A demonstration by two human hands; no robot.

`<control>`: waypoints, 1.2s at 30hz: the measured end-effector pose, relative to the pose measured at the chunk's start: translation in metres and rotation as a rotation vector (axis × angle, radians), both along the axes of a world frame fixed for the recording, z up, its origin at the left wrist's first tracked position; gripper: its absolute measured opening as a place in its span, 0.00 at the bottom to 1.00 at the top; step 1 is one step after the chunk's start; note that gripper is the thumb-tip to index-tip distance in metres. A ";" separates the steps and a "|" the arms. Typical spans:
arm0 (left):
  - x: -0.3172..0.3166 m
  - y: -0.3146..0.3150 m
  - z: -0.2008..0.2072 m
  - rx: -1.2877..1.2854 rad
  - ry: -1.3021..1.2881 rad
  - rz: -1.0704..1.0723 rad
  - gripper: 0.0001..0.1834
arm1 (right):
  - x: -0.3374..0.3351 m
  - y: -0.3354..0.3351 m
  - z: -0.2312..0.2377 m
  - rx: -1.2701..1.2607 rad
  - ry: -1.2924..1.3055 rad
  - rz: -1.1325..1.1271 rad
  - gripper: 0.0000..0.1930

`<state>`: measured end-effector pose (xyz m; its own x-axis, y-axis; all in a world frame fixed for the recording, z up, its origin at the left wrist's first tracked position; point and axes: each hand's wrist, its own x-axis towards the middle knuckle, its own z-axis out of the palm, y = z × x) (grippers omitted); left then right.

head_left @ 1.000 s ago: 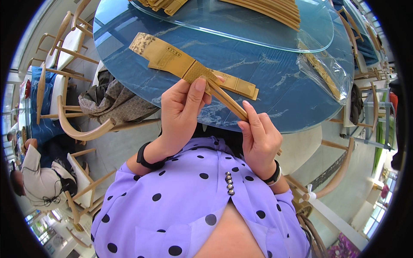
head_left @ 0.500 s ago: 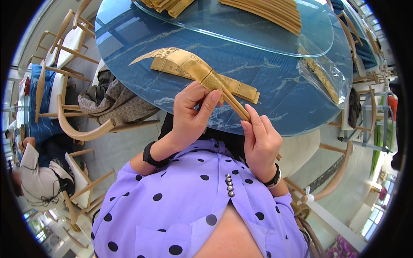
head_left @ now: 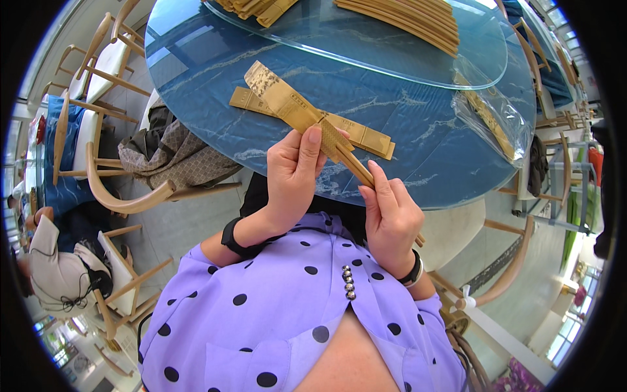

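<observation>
Between the thumb and fingers of my left hand [head_left: 292, 170] is a gold paper chopstick sleeve [head_left: 287, 103], its long printed end pointing away from me to the left. A pair of chopsticks [head_left: 356, 167] comes out of the sleeve's near end. My right hand [head_left: 395, 219] pinches the chopsticks, whose other ends show below that hand. Flat on the table beneath lie more gold sleeves [head_left: 371, 138], overlapping and partly covered by the held one. Whether chopsticks are inside those cannot be seen.
The round table has a blue marbled cover [head_left: 196, 85] and a glass turntable [head_left: 366, 62]. Stacked gold sleeves [head_left: 405, 25] lie on the glass. A clear plastic bag [head_left: 506, 127] holds another gold piece. Left are a wooden chair [head_left: 124, 204], a patterned cloth [head_left: 170, 153] and a person [head_left: 55, 274].
The sleeve's far end has swung up and to the right and looks less bent. My left hand has turned with it, and my right hand has shifted slightly left.
</observation>
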<state>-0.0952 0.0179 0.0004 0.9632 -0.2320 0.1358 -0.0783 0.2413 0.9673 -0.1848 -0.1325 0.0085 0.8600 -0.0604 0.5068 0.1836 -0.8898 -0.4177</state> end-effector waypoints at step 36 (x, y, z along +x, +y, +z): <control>0.048 0.024 0.018 -0.161 -0.055 0.191 0.23 | 0.008 -0.013 0.002 0.010 0.085 0.113 0.22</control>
<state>-0.0475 0.0418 0.0179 0.9775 -0.0175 0.2101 -0.1891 0.3673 0.9107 -0.1766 -0.1455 0.0102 0.9012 0.0348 0.4320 0.2463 -0.8613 -0.4444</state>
